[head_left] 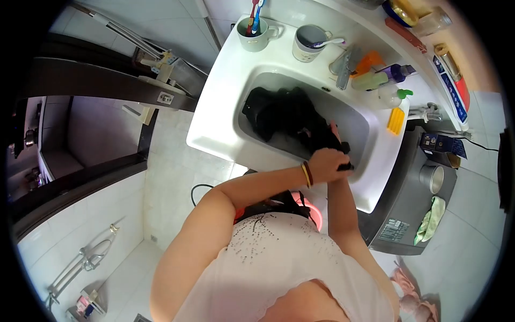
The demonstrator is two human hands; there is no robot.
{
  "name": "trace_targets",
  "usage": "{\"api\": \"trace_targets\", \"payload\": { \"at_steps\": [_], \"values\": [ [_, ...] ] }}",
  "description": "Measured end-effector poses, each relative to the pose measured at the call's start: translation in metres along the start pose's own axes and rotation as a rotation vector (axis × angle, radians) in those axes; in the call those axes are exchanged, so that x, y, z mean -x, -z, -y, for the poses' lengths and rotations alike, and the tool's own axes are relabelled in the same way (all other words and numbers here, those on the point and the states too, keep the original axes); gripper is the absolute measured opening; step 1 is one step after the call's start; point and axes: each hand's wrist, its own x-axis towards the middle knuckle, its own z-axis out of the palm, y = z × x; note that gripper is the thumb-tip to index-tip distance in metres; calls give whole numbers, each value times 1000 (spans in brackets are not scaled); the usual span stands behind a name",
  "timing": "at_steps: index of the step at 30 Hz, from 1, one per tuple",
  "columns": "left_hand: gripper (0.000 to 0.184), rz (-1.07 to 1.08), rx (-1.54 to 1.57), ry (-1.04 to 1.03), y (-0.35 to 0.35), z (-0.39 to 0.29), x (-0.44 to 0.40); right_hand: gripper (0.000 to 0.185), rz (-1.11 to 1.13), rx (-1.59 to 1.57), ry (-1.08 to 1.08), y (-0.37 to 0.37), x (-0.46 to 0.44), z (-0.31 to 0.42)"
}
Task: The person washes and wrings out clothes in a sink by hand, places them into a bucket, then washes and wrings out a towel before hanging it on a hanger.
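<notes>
Black cloth (289,115) lies wet in the white sink basin (362,126), in shallow water. My left hand (328,165), with yellow and dark bands at its wrist, comes from the left side of the view and is closed on the end of the black cloth near the basin's front right edge. My right hand (335,131) is mostly hidden behind the other hand and the cloth; only a bit of its fingers shows, so its grip cannot be made out.
Behind the basin stand two cups (253,40) with toothbrushes, several bottles (370,80) and a yellow soap dish (396,121). A grey washing machine (397,198) bears a metal cup (431,178) and a green cloth (431,220). Below the sink is a pink basin (314,209).
</notes>
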Motion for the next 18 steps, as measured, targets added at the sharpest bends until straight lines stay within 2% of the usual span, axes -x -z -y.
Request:
{"api": "trace_targets", "payload": {
  "at_steps": [3, 4, 6, 7, 8, 10, 11, 12, 14, 15, 16, 17, 18],
  "values": [
    [23, -108, -262, 216, 4, 42, -16, 48, -75, 29, 98, 8, -15, -14],
    [22, -277, -304, 162, 7, 68, -25, 45, -144, 32, 108, 13, -21, -18],
    [24, -325, -368, 575, 31, 109, -53, 40, -223, -67, 95, 8, -23, -21],
    [25, -230, -326, 613, 48, 114, -55, 35, 40, -294, 16, 14, -24, -17],
    [25, -242, -326, 603, 47, 116, -58, 35, 50, -283, 21, -1, -18, -5],
    [24, -506, -102, 369, 45, 118, -45, 31, -134, -138, 225, -28, 4, 11],
    [23, -443, 67, 396, 49, 113, -37, 31, -99, -169, 150, -31, 11, 28],
    [23, -440, 67, 392, 50, 114, -29, 31, -98, -170, 154, -36, 17, 37],
    [16, -13, 523, 443, 61, 107, -19, 31, -352, -62, 370, -78, 35, 62],
    [20, 249, 627, 603, 73, 92, -17, 31, -349, -63, 375, -77, 40, 64],
    [20, 250, 622, 599, 76, 93, -16, 31, -265, 112, 442, -77, 45, 68],
    [27, 366, 887, 581, 78, 96, -15, 31, -179, 286, 509, -79, 49, 69],
    [33, 486, 1152, 554, 77, 100, -14, 31, -176, 283, 517, -80, 51, 65]
  ]
}}
